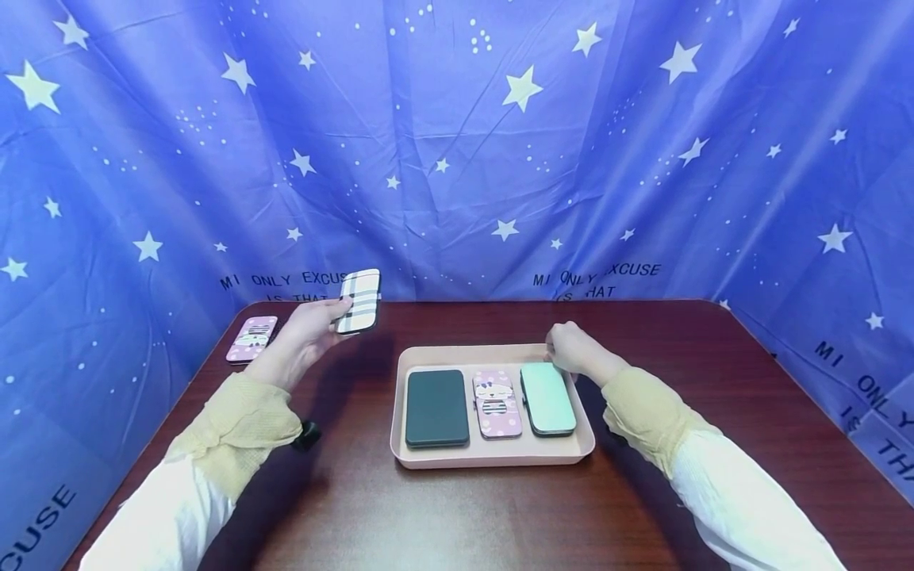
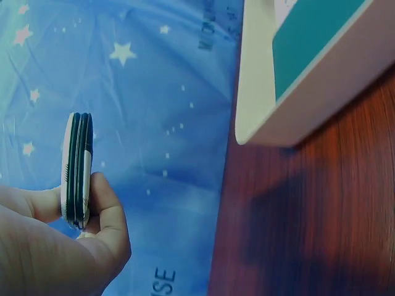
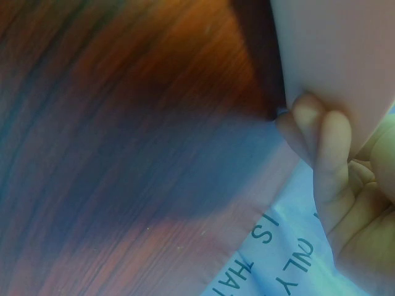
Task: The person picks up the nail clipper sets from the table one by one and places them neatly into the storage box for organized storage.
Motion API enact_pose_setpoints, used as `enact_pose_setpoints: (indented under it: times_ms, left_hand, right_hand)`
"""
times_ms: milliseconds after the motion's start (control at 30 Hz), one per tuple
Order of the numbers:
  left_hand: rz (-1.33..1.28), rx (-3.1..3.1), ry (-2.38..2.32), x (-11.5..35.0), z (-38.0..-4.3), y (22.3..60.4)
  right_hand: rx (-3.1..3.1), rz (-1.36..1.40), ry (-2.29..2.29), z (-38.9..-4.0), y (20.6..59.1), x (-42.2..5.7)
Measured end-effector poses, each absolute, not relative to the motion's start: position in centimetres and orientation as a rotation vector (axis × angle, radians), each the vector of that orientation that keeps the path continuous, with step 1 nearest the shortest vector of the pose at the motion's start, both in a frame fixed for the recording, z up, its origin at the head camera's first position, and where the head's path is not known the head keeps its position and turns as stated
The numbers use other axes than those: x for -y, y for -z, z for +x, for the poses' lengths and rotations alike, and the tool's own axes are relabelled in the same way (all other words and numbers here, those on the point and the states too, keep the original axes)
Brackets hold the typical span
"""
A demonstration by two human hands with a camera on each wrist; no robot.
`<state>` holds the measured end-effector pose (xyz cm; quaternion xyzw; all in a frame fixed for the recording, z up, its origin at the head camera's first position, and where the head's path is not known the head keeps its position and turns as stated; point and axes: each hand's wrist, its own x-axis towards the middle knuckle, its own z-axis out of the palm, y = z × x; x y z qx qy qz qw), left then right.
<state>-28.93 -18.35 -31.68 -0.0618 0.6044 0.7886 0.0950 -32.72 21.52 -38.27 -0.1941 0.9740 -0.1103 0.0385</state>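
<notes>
My left hand [image 1: 309, 331] pinches a flat plaid case [image 1: 361, 300] with rounded corners, held up above the table left of the tray. In the left wrist view the case [image 2: 77, 169] is edge-on between thumb and fingers. My right hand [image 1: 574, 349] grips the far right corner of the pale pink tray [image 1: 500, 459]; in the right wrist view its curled fingers [image 3: 333, 148] press on the tray's outer wall. Inside the tray lie a dark green case [image 1: 437, 407], a pink cartoon-print case [image 1: 497, 404] and a mint green case [image 1: 547, 399], side by side.
Another pink cartoon-print case [image 1: 252, 339] lies at the far left edge of the dark red wooden table [image 1: 493, 519]. A blue curtain [image 1: 443, 119] with stars and lettering hangs behind the table and along both sides.
</notes>
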Motion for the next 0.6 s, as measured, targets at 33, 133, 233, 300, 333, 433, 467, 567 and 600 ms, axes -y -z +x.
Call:
enact_pose_setpoints:
  times_ms: [33, 133, 233, 300, 333, 433, 467, 567, 600]
  left_hand:
    - [-0.172, -1.796, -2.331, 18.1, -28.8, 31.5]
    - [-0.149, -1.787, -2.325, 17.2, -28.6, 31.2]
    - [-0.129, -1.769, -2.327, 16.3, -28.3, 30.9]
    - [-0.113, -1.77, -2.316, 15.6, -28.2, 30.7]
    - [-0.105, -1.778, -2.306, 15.3, -28.2, 30.7]
    - [-0.076, -1.811, -2.265, 14.6, -28.1, 30.4]
    - [-0.082, -1.826, -2.252, 14.3, -28.1, 30.4]
    - [-0.114, -1.89, -2.199, 13.4, -28.3, 30.3]
    - [-0.128, -1.912, -2.181, 13.0, -28.3, 30.3]
  right_hand:
    - [-2.989, -0.592, 0.339, -32.7, 38.3, -21.5]
    - [-2.988, -0.592, 0.339, -32.7, 38.4, -21.6]
    - [-2.986, -0.591, 0.326, -32.6, 38.4, -21.6]
    - [-2.987, -0.594, 0.318, -32.6, 38.4, -21.6]
    - [-2.989, -0.595, 0.317, -32.6, 38.4, -21.6]
    - [-2.994, -0.584, 0.32, -32.7, 38.4, -21.6]
    - [-2.995, -0.579, 0.325, -32.8, 38.4, -21.5]
    - [-2.996, -0.568, 0.338, -32.9, 38.5, -21.6]
    - [-2.997, -0.569, 0.34, -32.9, 38.5, -21.6]
